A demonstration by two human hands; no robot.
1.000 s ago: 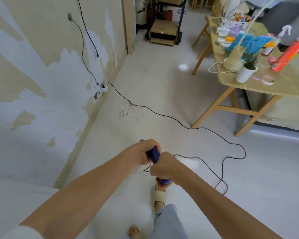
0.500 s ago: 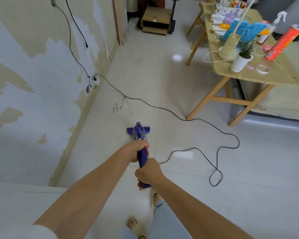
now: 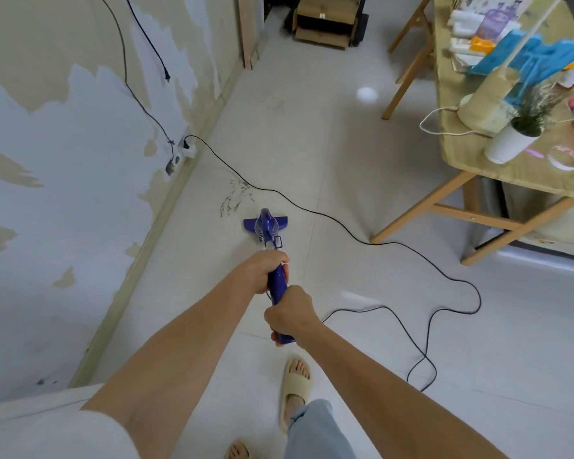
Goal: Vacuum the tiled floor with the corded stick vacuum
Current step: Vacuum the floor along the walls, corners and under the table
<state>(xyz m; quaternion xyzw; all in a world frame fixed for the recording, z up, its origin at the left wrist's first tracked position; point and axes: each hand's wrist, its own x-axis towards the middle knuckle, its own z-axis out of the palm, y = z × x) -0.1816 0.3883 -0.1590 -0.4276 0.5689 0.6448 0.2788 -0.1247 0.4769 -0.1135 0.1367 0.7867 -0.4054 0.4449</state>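
Grip: left hand [image 3: 268, 270] and right hand [image 3: 290, 314] clasp the stick vacuum [image 3: 272, 246], steering its head toward debris [image 3: 234, 198] beside the cord [image 3: 345, 226].

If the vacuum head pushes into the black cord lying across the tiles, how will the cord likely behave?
The cord lies in loose loops, so it is probably floppy and would bunch ahead of the vacuum head. On glossy tiles it would likely slide easily.

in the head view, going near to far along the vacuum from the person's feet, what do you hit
beige sandal → right hand on the handle end → left hand higher up the blue stick vacuum → vacuum head → dirt marks → cardboard box
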